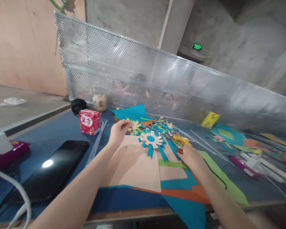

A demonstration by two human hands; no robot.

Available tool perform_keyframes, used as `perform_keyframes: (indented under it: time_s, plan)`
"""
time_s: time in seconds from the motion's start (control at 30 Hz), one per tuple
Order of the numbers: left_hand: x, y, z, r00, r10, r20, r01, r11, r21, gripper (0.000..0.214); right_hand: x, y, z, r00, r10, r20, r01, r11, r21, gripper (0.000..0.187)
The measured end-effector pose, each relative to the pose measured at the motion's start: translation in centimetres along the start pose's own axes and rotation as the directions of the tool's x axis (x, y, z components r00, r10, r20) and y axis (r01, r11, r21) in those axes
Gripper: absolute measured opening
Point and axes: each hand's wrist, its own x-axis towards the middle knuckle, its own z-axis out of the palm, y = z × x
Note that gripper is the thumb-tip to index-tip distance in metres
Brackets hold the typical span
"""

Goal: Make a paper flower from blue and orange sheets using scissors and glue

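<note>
Fingers [127, 121] of the left hand [118, 129] are drawn together in a pinch at the edge of a green-and-cream paper rosette; whether they grip it cannot be told. The fingers of the right hand [189, 155] reach toward a yellow tool, probably a hot-glue gun [183, 139]; their grip is hidden.

Nearest, a corner of blue paper [189, 208] hangs over the table's front edge. A black smartphone [58, 167] lies to the left, a light-green sheet [231, 187] to the right. Between the forearms, a beige sheet [138, 168] overlaps blue and orange paper.

At the beige sheet's far end lies a blue-and-cream paper rosette [151, 138]. It looks essentially assembled, with a round blue centre, a ring of strips and two notched tails. Just beyond, the green-and-cream paper rosette [135, 126] has its ring of strips, but is partly covered, so its completeness is unclear.

Farther back, many paper offcuts [165, 124] suggest that much cutting is done, while a large blue sheet [133, 112] and the beige one leave plenty of stock. Behind everything stands a perforated metal screen [124, 60].
</note>
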Motion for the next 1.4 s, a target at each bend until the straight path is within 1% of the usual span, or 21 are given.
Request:
perform_keyframes:
  time_s: [0.17, 0.27, 0.37, 0.47, 0.5, 0.53, 0.57, 0.6, 0.63, 0.67, 0.7, 0.73, 0.77, 0.83, 0.97, 1.03, 1.1, 1.17, 1.27, 1.33, 1.4]
  plan:
    - [-0.3, 0.6, 0.3, 0.999, 0.002, 0.032, -0.004, 0.997, 0.081, 0.016, 0.2, -0.6, -0.3, 1.000, 0.008, -0.009, -0.008, 1.000, -0.002, 0.024]
    - [-1.1, 1.8, 1.0, 0.994, 0.016, 0.107, -0.033, 0.988, 0.154, 0.014, -0.2, -1.0, -0.8, 0.999, 0.024, -0.027, -0.024, 0.999, 0.023, 0.022]
    - [-2.1, 2.7, 2.0, 0.980, -0.014, 0.201, -0.038, 0.967, 0.252, 0.008, -0.7, -1.2, -1.6, 0.996, 0.020, -0.091, -0.014, 0.998, 0.063, 0.024]
    - [-3.0, 3.1, 3.1, 0.956, -0.038, 0.291, -0.050, 0.956, 0.289, 0.007, -1.5, -1.5, -2.5, 0.986, -0.046, -0.162, 0.068, 0.989, 0.130, 0.027]
    - [-3.3, 3.1, 3.5, 0.950, -0.021, 0.313, -0.074, 0.955, 0.287, 0.007, -1.9, -1.8, -2.7, 0.980, -0.099, -0.171, 0.138, 0.964, 0.229, 0.027]
    - [-3.7, 3.2, 3.9, 0.943, 0.021, 0.332, -0.118, 0.954, 0.276, 0.008, -2.4, -2.0, -2.8, 0.973, -0.170, -0.158, 0.220, 0.893, 0.393, 0.028]
    - [-4.1, 3.3, 4.3, 0.931, 0.083, 0.355, -0.183, 0.949, 0.258, 0.009, -2.9, -2.4, -2.9, 0.958, -0.253, -0.136, 0.283, 0.748, 0.600, 0.028]
    - [-4.5, 3.5, 4.7, 0.908, 0.169, 0.382, -0.270, 0.935, 0.229, 0.010, -3.4, -2.7, -2.9, 0.933, -0.345, -0.101, 0.277, 0.515, 0.811, 0.029]
    - [-4.9, 3.7, 5.1, 0.869, 0.279, 0.409, -0.378, 0.907, 0.187, 0.011, -3.9, -3.1, -2.8, 0.898, -0.434, -0.068, 0.192, 0.247, 0.950, 0.030]
    - [-5.4, 3.9, 5.4, 0.812, 0.388, 0.436, -0.488, 0.861, 0.144, 0.013, -4.3, -3.4, -2.7, 0.864, -0.501, -0.051, 0.065, 0.011, 0.998, 0.030]
    - [-5.8, 4.1, 5.7, 0.745, 0.495, 0.448, -0.596, 0.795, 0.113, 0.014, -4.7, -3.8, -2.6, 0.838, -0.544, -0.038, -0.057, -0.157, 0.986, 0.030]
    - [-6.1, 4.2, 5.9, 0.681, 0.570, 0.460, -0.680, 0.725, 0.108, 0.015, -4.9, -4.0, -2.6, 0.827, -0.561, -0.031, -0.149, -0.272, 0.951, 0.030]
    - [-6.3, 4.3, 6.1, 0.631, 0.611, 0.478, -0.736, 0.665, 0.123, 0.017, -5.1, -4.3, -2.5, 0.830, -0.557, -0.024, -0.208, -0.350, 0.913, 0.028]
    - [-6.6, 4.1, 6.2, 0.576, 0.636, 0.514, -0.799, 0.570, 0.190, 0.019, -5.1, -4.5, -2.4, 0.847, -0.531, 0.007, -0.278, -0.432, 0.858, 0.028]
    - [-6.9, 3.7, 6.2, 0.491, 0.638, 0.594, -0.871, 0.387, 0.304, 0.026, -5.1, -4.1, -2.2, 0.882, -0.467, 0.067, -0.316, -0.480, 0.819, 0.026]
    - [-7.1, 3.7, 6.3, 0.422, 0.643, 0.640, -0.907, 0.284, 0.312, 0.032, -5.2, -3.6, -2.0, 0.902, -0.426, 0.074, -0.286, -0.460, 0.841, 0.025]
    - [-7.3, 3.8, 6.5, 0.351, 0.654, 0.670, -0.935, 0.200, 0.294, 0.034, -5.4, -2.9, -2.0, 0.914, -0.400, 0.072, -0.247, -0.408, 0.879, 0.024]
    - [-7.6, 3.9, 6.7, 0.287, 0.677, 0.678, -0.954, 0.138, 0.266, 0.035, -5.7, -2.3, -1.9, 0.920, -0.387, 0.066, -0.208, -0.340, 0.917, 0.024]
    - [-7.9, 4.0, 6.7, 0.223, 0.709, 0.669, -0.968, 0.081, 0.237, 0.035, -5.8, -1.8, -1.7, 0.921, -0.387, 0.053, -0.143, -0.207, 0.968, 0.025]
    - [-8.1, 3.9, 6.6, 0.210, 0.712, 0.670, -0.972, 0.076, 0.224, 0.035, -5.8, -1.8, -1.5, 0.929, -0.368, 0.028, -0.066, -0.091, 0.994, 0.024]
    - [-8.3, 3.8, 6.7, 0.228, 0.701, 0.676, -0.970, 0.104, 0.219, 0.035, -5.9, -2.0, -1.5, 0.938, -0.346, -0.023, 0.043, 0.050, 0.998, 0.021]
